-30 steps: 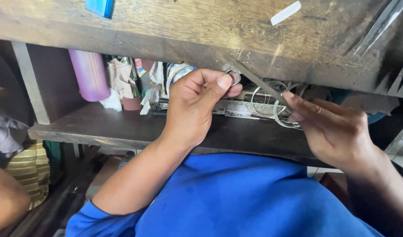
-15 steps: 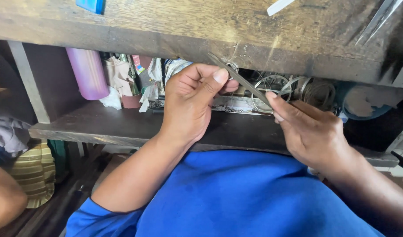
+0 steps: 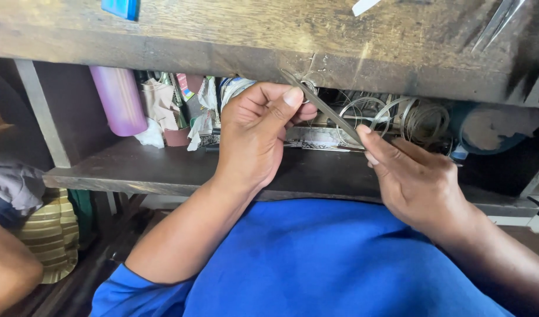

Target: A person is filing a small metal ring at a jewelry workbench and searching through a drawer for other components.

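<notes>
Far left of frame: a pink bottle stands on the lower shelf under the table, with crumpled paper scraps beside it; none of it is near the work.

Left hand: centre of frame, fingers curled and pressed together, thumb laid over the forefinger. It pinches a small metal ring right up against the table's front edge, near the upper middle.

Ring: only part of the loop shows past the thumb tip, so I cannot tell how much of it is clamped.

File: a slim grey metal file runs slantwise from the ring down to the right, its upper tip touching the ring at the table edge.

Right hand: right of centre, fingers closed along the file's lower end, forefinger stretched out on top of it.

Doing it well, to my eye: keep the ring braced hard on the wood so it cannot roll; let the forefinger steer and press lightly; stroke along the file's length, not sideways; keep the thumb tip clear of the file's tip.

Right background: coils of wire lie on the shelf behind the file, close enough to snag a long stroke.

Upper right: tweezers rest on the table top, well apart.
</notes>
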